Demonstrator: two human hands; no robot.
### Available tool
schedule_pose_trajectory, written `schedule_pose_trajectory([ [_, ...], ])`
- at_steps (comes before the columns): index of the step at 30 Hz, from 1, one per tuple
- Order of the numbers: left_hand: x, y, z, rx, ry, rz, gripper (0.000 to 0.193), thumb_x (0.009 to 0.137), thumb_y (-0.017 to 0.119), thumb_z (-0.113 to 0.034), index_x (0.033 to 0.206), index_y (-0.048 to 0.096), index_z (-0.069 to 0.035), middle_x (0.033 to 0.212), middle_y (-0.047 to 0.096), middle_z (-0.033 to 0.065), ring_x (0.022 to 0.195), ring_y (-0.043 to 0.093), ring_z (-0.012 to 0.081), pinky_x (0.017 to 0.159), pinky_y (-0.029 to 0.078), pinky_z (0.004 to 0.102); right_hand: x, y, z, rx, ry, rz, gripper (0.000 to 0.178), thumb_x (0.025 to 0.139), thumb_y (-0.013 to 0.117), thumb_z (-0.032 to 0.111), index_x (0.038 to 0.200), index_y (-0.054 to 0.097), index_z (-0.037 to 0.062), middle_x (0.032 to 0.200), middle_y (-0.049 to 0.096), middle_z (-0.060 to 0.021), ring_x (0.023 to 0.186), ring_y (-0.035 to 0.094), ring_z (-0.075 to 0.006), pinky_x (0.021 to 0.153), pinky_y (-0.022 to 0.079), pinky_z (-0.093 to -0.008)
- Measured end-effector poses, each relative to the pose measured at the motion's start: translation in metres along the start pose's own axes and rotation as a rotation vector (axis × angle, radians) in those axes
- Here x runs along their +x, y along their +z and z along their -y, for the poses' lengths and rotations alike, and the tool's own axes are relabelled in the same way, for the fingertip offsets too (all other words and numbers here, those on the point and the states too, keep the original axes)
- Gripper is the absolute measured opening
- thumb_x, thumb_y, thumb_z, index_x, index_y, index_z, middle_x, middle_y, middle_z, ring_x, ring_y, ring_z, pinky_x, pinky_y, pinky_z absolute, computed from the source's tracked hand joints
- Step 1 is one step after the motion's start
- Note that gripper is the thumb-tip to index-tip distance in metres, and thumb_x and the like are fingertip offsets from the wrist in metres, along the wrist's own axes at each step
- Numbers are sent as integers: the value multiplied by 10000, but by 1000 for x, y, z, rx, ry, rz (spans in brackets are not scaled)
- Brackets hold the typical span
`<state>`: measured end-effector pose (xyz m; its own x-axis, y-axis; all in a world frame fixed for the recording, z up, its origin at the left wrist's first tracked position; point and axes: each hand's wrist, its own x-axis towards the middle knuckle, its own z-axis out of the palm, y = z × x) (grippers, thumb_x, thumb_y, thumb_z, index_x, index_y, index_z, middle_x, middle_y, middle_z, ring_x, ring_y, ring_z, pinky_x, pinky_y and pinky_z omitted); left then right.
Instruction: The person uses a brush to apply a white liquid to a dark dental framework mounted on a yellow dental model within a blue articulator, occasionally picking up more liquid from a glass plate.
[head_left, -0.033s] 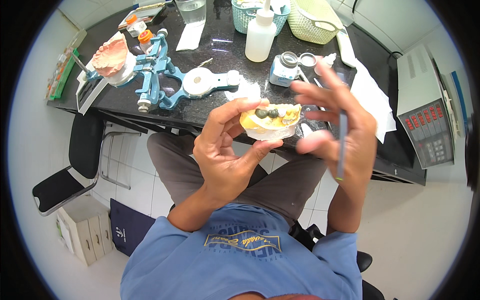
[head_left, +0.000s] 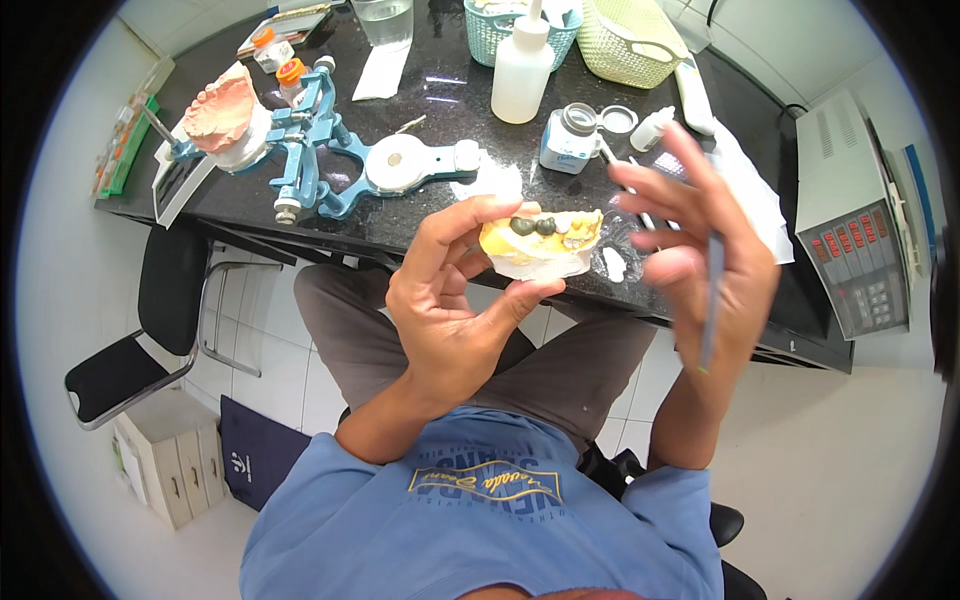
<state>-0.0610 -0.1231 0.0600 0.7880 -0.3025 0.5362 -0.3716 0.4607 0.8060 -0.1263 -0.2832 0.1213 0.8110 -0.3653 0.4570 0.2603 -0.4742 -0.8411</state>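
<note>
My left hand (head_left: 445, 295) grips a dental cast (head_left: 535, 252), fingers on its far side and thumb under its base. The cast is yellow above with a white base; dark grey-green crowns (head_left: 535, 226) sit in its tooth row, with a paler tooth beside them. My right hand (head_left: 710, 260) is raised to the right of the cast, apart from it. A slim grey-handled tool (head_left: 713, 300) is tucked in that hand, its working end hidden. Motion smears the fingers, which are spread. Just right of the cast, a white powder patch (head_left: 613, 264) lies on the black table.
A blue articulator (head_left: 310, 150) with a pink-and-white cast (head_left: 222, 115) stands left. Behind are an open jar (head_left: 568, 140), a small white bottle (head_left: 652, 130), a squeeze bottle (head_left: 522, 75) and a green basket (head_left: 625, 45). A control unit (head_left: 850, 220) stands right.
My right hand has moved a little to the right, away from the cast, with the slim tool. More of the white powder patch shows. My left hand and the cast have barely moved.
</note>
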Motion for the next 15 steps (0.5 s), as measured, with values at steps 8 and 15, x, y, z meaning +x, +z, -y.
schedule_pose_trajectory([
  [8, -5, 10, 9, -14, -135, -49, 538, 727, 732, 91, 1199, 476, 55, 1177, 546, 158, 1048, 597, 211, 874, 563, 332, -48, -60, -54, -226, 144, -669, 377, 990, 465, 331, 947, 632, -4, 520, 497, -16, 414, 414, -49, 380, 304, -177],
  [15, -8, 21, 27, 68, -131, -39, 560, 708, 747, 90, 1197, 477, 52, 1167, 548, 160, 1060, 590, 203, 881, 554, 323, -44, -44, -71, 53, -49, -690, 824, 915, 248, 679, 1191, 483, -61, 848, 573, -118, 689, 562, -172, 615, 448, -257],
])
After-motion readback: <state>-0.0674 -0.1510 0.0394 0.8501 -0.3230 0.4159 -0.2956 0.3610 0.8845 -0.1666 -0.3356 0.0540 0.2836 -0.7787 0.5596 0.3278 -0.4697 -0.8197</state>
